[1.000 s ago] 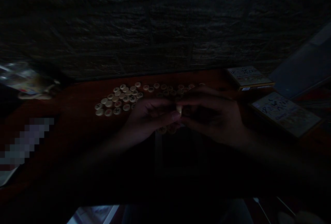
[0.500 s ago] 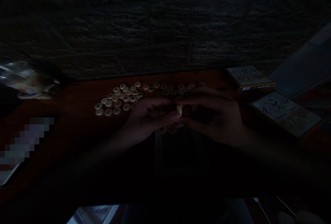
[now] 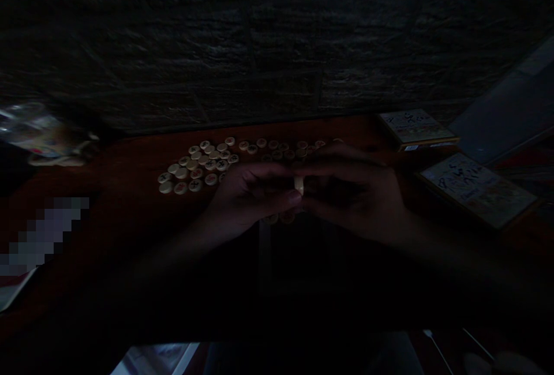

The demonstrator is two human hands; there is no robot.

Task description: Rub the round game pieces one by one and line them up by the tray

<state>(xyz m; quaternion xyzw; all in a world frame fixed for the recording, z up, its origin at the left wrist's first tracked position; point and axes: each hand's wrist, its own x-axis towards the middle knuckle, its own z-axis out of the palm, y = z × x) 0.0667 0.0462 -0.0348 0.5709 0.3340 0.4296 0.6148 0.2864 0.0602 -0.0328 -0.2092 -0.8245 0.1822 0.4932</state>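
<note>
Little has moved vs. 1 s ago: both hands hold the same spot and have closed in a touch, and the two discs under them are now mostly covered.

1. Game piece [image 3: 298, 186]: pale round disc, held above the table [image 3: 130, 190] near its middle, closer to the near edge than the other discs. It stands on edge, so it shows only as a narrow upright strip. Thin rim faces the camera, flat faces point left/right. Marking not visible.
2. Left hand [image 3: 246, 190]: fingers curled, thumb and fingertips pinched shut on the piece from its left side.
3. Right hand [image 3: 357, 190]: fingers curled, tips closed on the same piece from the right. Neither hand is nearer, as both touch it. Exact contact pts. are dim.
4. Loose pieces [image 3: 201, 164]: approx. two dozen discs lying flat, left of the hands. A row runs on toward the far edge behind the knuckles. Black and red marks on top, unreadable.
5. Far box [image 3: 413, 126], far right corner: dark brush-style characters on the lid and a white label [image 3: 411, 148] on its side, both illegible.
6. Near box [image 3: 476, 187], right edge: similar lid print, illegible.
7. Plastic bag [image 3: 38, 132], left end. No brand legible anywhere.
</note>
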